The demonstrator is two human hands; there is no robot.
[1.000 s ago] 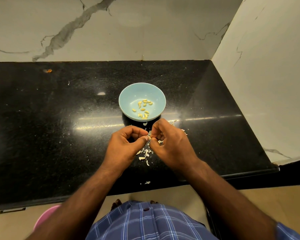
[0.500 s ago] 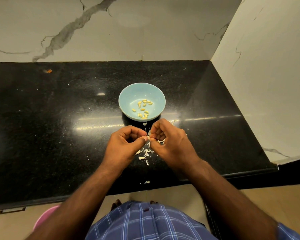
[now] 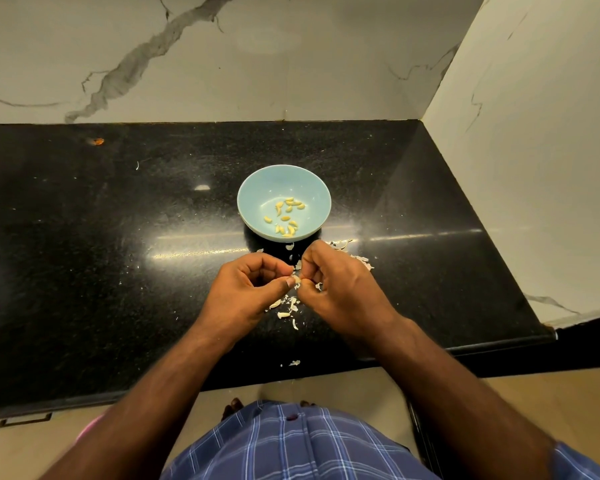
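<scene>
A blue checked shirt (image 3: 291, 445) fills the near edge, and both forearms reach out from it over the black tabletop (image 3: 118, 237). The left hand (image 3: 246, 292) and right hand (image 3: 343, 292) meet above the tabletop, fingers curled. Between them sits the clove (image 3: 296, 279), a tiny pale, whitish piece, mostly hidden by the fingertips. The left grip pinches it between thumb tip and forefinger. The right grip pinches its other side, knuckles up. Whether its skin is on cannot be told.

Under and just beyond the hands, white papery skins (image 3: 286, 308) lie scattered on the tabletop. Just past the hands stands a light blue bowl (image 3: 257, 188), upright, with a few small yellow curved pieces (image 3: 286, 218) lying in its bottom. Behind it rises a white veined wall (image 3: 291, 64).
</scene>
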